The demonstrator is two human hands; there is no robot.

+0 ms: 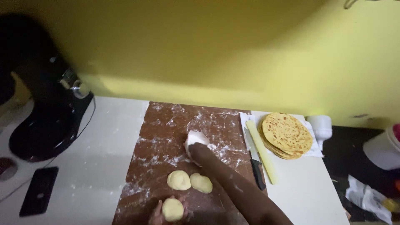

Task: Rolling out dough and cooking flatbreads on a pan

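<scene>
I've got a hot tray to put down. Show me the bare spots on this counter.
Bare white counter lies between the phone and the floured brown board. Another patch sits below the flatbread stack, right of the knife and rolling pin. The board is crowded: dough discs, the right hand, the left hand.

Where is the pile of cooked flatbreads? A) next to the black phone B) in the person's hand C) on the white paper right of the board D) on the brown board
C: the stack of flatbreads sits on white paper to the right of the floured brown board, beside a pale rolling pin.
</scene>
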